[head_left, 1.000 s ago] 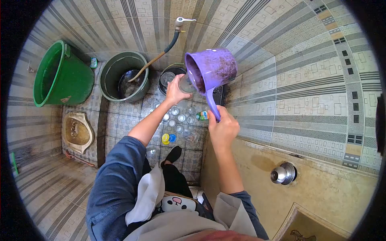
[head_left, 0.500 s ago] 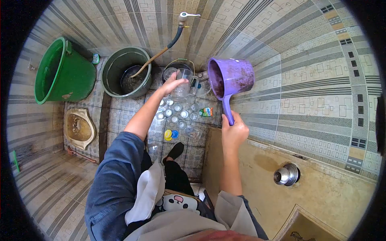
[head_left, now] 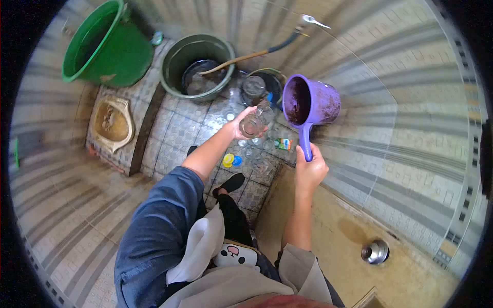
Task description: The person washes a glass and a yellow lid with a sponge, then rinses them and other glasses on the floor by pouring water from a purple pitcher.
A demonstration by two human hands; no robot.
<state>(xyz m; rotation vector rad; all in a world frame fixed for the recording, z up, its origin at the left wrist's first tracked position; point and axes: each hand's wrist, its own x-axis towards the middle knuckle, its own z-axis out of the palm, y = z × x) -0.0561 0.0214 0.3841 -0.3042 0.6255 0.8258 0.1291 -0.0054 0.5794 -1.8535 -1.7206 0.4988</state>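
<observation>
My left hand grips a clear glass mug over the tiled floor, with one round end turned up toward me. Held by its handle in my right hand is a purple water dipper, tilted so its mouth faces left. What is inside the dipper is too dark to tell. Beneath the mug, several small clear glass pieces stand on the floor, partly hidden by my left hand. Close by lie a green and orange packet, a yellow lid and a blue lid.
Behind my left hand stand a dark green bucket with a hose running in from the tap, and a black bucket. A bright green bucket and squat toilet are left. A door knob juts out at right.
The glass mug has turned in my left hand, so a round end now faces up. My view has shifted and rotated. My right hand keeps hold of the dipper.
</observation>
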